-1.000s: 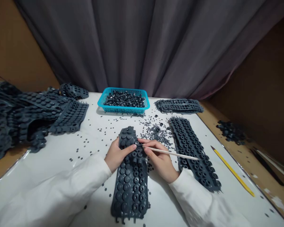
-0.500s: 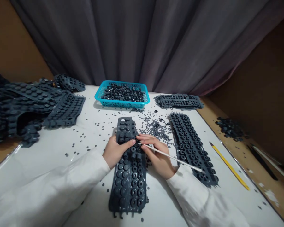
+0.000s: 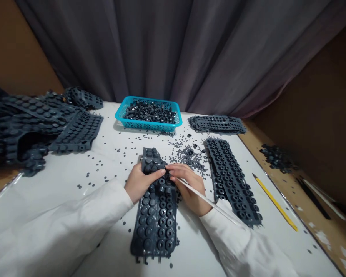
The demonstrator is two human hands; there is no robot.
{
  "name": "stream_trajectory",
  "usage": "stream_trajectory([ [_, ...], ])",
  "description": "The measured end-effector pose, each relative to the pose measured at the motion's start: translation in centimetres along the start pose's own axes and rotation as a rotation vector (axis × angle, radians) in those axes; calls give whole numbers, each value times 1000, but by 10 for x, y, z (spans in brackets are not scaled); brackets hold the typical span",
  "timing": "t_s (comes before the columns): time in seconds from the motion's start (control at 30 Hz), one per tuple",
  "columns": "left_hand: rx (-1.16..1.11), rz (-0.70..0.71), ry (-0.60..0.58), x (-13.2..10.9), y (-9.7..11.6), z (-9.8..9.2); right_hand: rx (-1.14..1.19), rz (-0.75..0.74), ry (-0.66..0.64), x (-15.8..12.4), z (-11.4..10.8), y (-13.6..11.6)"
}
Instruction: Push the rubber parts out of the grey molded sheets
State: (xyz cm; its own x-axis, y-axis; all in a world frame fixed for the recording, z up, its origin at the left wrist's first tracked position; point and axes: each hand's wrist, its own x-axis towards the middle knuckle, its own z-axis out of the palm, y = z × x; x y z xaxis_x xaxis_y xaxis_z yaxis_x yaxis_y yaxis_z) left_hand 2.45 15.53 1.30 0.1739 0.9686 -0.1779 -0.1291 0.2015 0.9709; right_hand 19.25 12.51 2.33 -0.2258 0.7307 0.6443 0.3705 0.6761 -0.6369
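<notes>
A long dark grey moulded rubber sheet point(image 3: 154, 223) with rows of round raised parts lies in front of me, its far end lifted and bent. My left hand point(image 3: 137, 183) grips it from the left side, thumb pressed on top near the middle. From the right, my right hand point(image 3: 192, 188) is closed around a thin white stick point(image 3: 207, 200), fingertips against the sheet close to my left thumb. The stick slants back over my right sleeve, and its tip is hidden at the fingers.
Behind the sheet stands a blue basket point(image 3: 177, 120) full of small black rubber parts. Small grey discs point(image 3: 188, 156) lie scattered. More moulded sheets point(image 3: 75, 132) are heaped left; another sheet point(image 3: 232, 181) and a yellow pencil point(image 3: 275, 202) lie right, a stacked bundle point(image 3: 217, 124) behind.
The far end of the rubber sheet has bent down towards me. The white stick has swung so its rear end points lower and nearer to my right sleeve. The view has shifted slightly.
</notes>
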Motion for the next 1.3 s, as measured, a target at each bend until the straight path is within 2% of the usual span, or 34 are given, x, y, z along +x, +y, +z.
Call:
stream_trajectory([
  [0.57,9,-10,-8,1,0,-1,-66,32,-16,-5,2,2],
  [0.73,-8,-27,-33,0,0,-1,-63,89,73,-3,-1,0],
  [0.87,1,-12,-53,0,0,-1,24,167,97,-4,-2,-2],
  [1.07,-80,-54,-143,0,8,-2,314,400,149,-4,2,-3],
  [1.2,-172,-88,-219,0,12,-3,459,472,172,-3,4,-4],
  [1.3,-168,-100,-206,3,13,-3,516,502,170,-4,5,-4],
])
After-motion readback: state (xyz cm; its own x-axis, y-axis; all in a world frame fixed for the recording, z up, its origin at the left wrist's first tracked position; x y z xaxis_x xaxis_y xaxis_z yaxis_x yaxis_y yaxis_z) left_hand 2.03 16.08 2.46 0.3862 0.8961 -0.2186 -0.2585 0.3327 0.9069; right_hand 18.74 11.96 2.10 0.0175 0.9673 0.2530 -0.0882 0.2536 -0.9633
